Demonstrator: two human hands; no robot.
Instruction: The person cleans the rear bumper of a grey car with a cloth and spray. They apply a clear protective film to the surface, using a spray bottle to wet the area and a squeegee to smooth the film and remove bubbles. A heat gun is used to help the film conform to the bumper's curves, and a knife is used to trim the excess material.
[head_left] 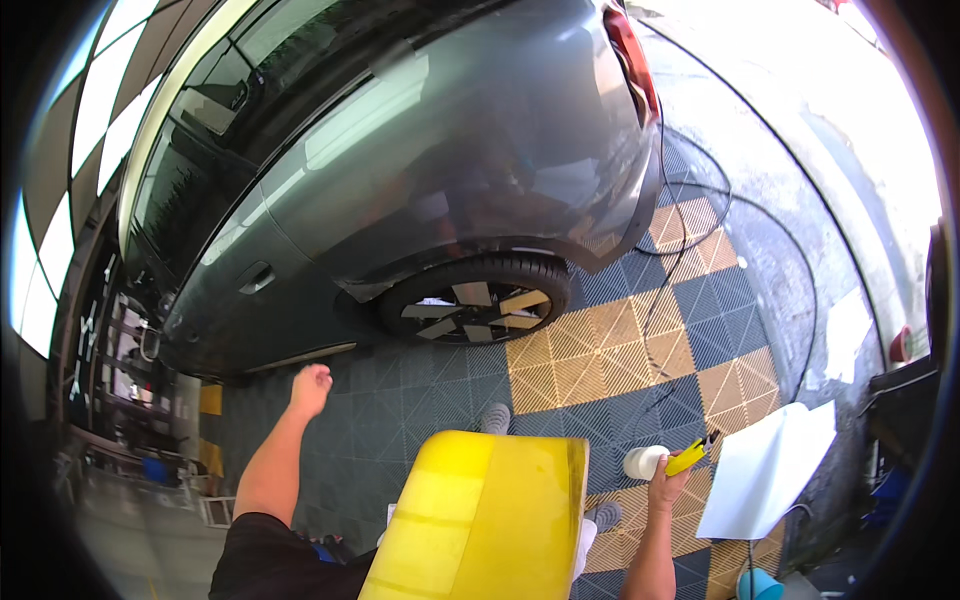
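In my right hand, low on the right, is a spray bottle with a white body and what looks like a yellow head with a black tip. The fingers are wrapped round its middle. My left hand hangs out to the left with its fingers curled in and nothing visible in them. It is below the rear door of a dark grey car, apart from the bodywork. The car's rear wheel lies ahead of me. A large glossy yellow panel in front of my body hides most of my legs.
Dark and tan ribbed tiles cover the floor. A white sheet lies right of my right hand, with a light blue bucket below it. A black hose loops behind the car. Shelving lines the left side.
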